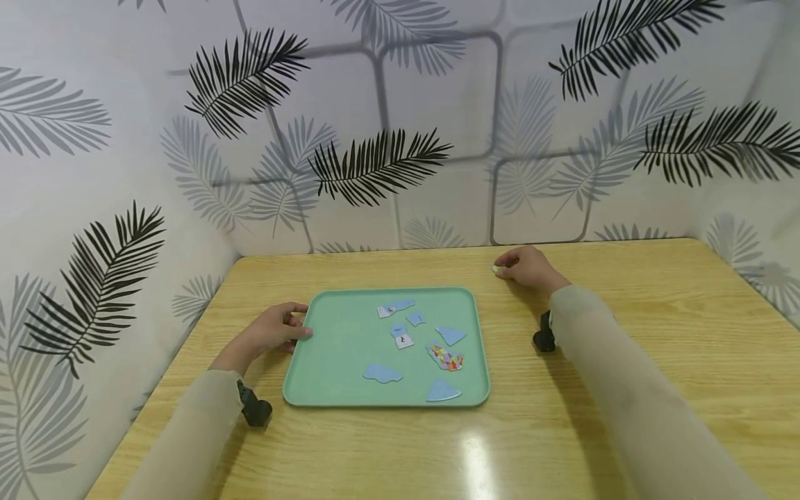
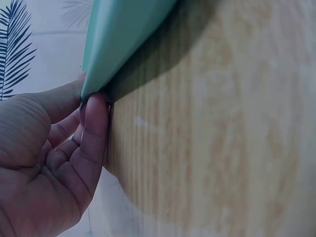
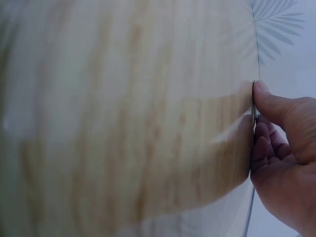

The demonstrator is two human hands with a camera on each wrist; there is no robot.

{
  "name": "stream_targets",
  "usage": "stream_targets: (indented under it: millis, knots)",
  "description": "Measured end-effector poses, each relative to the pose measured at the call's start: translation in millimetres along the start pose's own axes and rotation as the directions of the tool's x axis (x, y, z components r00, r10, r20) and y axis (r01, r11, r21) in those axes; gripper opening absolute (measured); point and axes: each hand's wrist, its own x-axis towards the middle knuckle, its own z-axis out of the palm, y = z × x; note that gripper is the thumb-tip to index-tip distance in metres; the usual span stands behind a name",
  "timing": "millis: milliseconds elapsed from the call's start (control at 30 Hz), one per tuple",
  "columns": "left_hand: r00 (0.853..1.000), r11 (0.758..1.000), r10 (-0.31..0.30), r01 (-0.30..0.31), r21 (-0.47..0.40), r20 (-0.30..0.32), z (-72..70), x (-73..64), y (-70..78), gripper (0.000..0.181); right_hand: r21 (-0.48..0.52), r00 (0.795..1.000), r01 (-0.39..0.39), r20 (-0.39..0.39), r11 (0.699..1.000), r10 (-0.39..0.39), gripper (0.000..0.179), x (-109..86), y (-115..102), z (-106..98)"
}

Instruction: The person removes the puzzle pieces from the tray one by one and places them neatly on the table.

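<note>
My left hand [image 1: 275, 330] grips the left rim of a green rectangular tray [image 1: 337, 347], thumb on top and fingers curled under the edge. The left wrist view shows the tray's underside [image 2: 118, 44] slanting up from the table. Beyond the tray's far right corner, my right hand [image 1: 528, 267] pinches a small flat pale piece [image 1: 496, 269] close over the table. Edge-on in the right wrist view, this piece [image 3: 254, 98] is a thin sliver between thumb and fingers; its face is hidden there.
On the tray lie several flat irregular pieces: light blue ones such as a wavy piece [image 1: 382, 373] and a triangular piece [image 1: 444, 391], plus a multicoloured piece [image 1: 446, 357]. The wooden table [image 1: 387, 451] meets a leaf-patterned wall covering [image 1: 437, 208] at its back.
</note>
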Motion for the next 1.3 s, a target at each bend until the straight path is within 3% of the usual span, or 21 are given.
stream_targets:
  millis: [500,1033,1300]
  knots:
    - [1.0,1.0,0.006,-0.006,0.018,-0.018,1.1,0.8,1.8,0.059,0.049,0.999,-0.014,0.032,0.999,0.012,0.04,0.1,2.9,-2.3]
    - [1.0,1.0,0.014,-0.014,0.006,-0.01,0.9,3.1,3.3,0.056,0.099,1.0,0.015,0.011,0.995,-0.016,0.038,-13.0,0.0,-4.2]
    - [1.0,1.0,0.021,-0.021,0.01,-0.014,1.9,0.7,1.1,0.056,0.152,0.997,0.047,0.054,0.987,-0.056,0.037,-28.4,-17.2,6.7]
